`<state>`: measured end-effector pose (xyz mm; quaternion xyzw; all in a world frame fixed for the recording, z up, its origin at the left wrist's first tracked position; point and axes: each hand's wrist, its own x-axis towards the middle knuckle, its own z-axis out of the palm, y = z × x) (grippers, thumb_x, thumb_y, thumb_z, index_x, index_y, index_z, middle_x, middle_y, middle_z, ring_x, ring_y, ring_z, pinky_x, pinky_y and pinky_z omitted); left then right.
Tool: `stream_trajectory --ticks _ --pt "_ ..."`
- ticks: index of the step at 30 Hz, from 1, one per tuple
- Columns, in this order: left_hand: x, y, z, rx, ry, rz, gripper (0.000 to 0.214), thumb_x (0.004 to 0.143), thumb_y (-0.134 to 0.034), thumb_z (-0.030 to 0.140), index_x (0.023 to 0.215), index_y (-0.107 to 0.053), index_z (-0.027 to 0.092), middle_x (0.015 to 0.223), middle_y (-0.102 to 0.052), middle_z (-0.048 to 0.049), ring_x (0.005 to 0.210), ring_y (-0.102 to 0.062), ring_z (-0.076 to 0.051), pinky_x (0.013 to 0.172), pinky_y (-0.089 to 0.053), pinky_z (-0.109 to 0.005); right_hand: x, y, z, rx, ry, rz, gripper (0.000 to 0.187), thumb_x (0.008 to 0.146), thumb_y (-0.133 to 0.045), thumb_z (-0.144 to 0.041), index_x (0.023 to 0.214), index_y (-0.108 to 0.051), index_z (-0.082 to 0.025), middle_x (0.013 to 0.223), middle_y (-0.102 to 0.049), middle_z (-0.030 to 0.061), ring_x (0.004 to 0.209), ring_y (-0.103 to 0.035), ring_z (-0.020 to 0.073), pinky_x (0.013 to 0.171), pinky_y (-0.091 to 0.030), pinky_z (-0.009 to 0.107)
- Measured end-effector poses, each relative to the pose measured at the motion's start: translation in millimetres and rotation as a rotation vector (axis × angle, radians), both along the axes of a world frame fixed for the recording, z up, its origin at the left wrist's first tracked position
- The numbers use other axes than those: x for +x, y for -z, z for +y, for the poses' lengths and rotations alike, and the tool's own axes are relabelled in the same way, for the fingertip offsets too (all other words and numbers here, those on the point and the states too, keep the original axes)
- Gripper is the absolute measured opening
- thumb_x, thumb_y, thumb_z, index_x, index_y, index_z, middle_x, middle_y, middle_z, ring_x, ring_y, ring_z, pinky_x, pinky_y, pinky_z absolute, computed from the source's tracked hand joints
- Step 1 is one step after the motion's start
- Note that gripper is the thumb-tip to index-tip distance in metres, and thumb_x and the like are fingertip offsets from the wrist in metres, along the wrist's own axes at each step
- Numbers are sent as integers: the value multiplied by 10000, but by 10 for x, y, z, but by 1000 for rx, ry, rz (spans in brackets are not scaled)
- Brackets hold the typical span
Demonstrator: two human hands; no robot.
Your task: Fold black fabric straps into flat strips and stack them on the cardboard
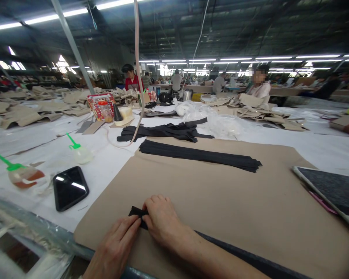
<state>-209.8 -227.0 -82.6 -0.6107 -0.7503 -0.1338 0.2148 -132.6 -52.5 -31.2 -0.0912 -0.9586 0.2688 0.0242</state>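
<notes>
A black fabric strip (138, 212) lies along the near side of a large tan sheet (221, 193). My left hand (116, 242) has its fingers together and pinches the strip's left end from the near side. On the far side of that end, my right hand (161, 217) bends its fingers down onto the same piece, thumb close to the left fingertips. Beneath my right forearm a long dark band (232, 250) runs to the lower right; whether it is the same strip is hidden. A neat stack of black strips (199, 154) rests further back on the sheet.
Behind the stack is a loose heap of black strips (165, 131). To the left lie a black phone (70, 188) and two green-tipped squeeze bottles (26, 175). A dark grey board (331, 190) is at right. A hose (137, 58) hangs down. Several people sit beyond.
</notes>
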Motion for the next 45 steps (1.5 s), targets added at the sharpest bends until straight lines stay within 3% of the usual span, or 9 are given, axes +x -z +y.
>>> stream_trajectory --ticks 8,15,28,36,45 --pt "-78 -157 -12 37 -45 -23 323 898 -479 314 1174 -553 163 1135 -637 -72 1064 -582 -172 903 -516 -281 -89 44 -61 29 -6 24 191 836 -445 -111 948 -585 -178 983 -598 70 967 -500 210 892 -379 356" --pt "-251 -170 -79 -11 32 68 335 884 -509 302 1185 -559 165 1184 -633 -48 1098 -569 -162 951 -462 -272 -61 44 -53 -38 -43 89 228 821 -458 -82 963 -611 -173 967 -595 63 958 -509 179 882 -397 295" --pt "-259 -176 -102 -70 48 164 322 881 -502 272 1177 -573 168 1210 -622 -51 1081 -571 -179 948 -411 -307 -14 69 -31 -67 -80 118 252 873 -421 -105 1001 -626 -177 944 -578 57 897 -516 158 846 -412 265" --pt "-255 -173 -104 -73 32 119 321 885 -493 250 1189 -567 177 1216 -613 -50 1107 -552 -165 962 -411 -286 53 81 -25 32 -173 158 256 846 -452 -54 1006 -603 -184 954 -543 41 904 -480 152 833 -405 235" --pt "-260 -167 -116 -48 -6 43 331 879 -502 281 1197 -569 216 1209 -619 -37 1090 -569 -168 939 -451 -284 86 44 -52 179 -233 138 261 892 -430 -73 1102 -533 -187 1014 -531 54 916 -454 186 861 -399 314"
